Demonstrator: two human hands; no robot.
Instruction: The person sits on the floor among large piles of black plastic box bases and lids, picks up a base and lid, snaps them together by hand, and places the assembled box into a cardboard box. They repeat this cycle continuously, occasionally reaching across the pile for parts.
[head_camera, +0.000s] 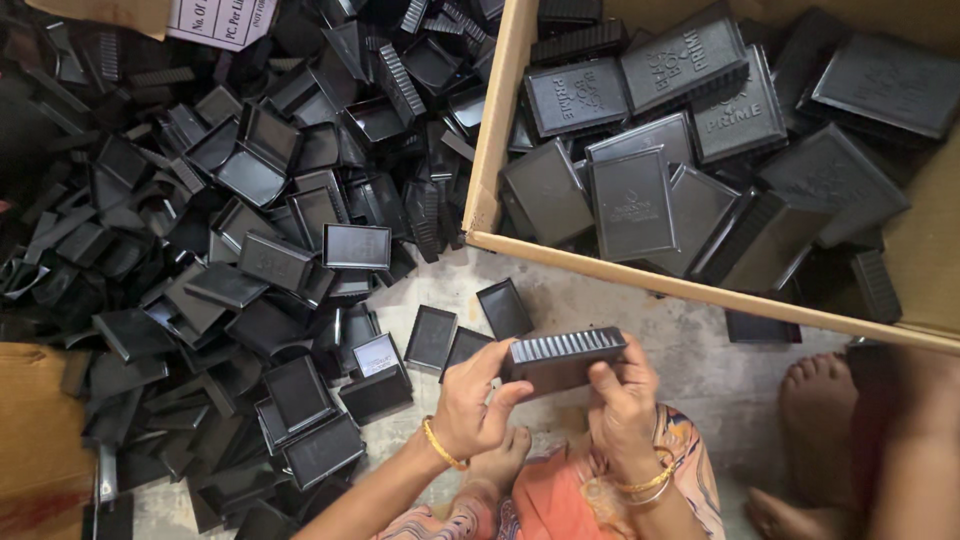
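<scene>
Black plastic is filling nearly the whole view: the left hand (470, 405) and right hand (622, 405) are together gripping a ribbed black box (565, 358) just above the person's lap, over the grey floor (620, 310). The left thumb is pressing against the box's near face and the right fingers are wrapping over its right end, so that end and the underside are lying hidden. Whether the box is in one piece or two halves being pressed together is hard to tell. To the left a big heap (230, 250) of loose black trays is spreading into shadow, its far parts too dark to separate. Above right, a cardboard carton (497, 120) is holding closed boxes, its right side running out of frame. A foot (820, 395) at the lower right is showing only in part, its owner cut off by the edge.
</scene>
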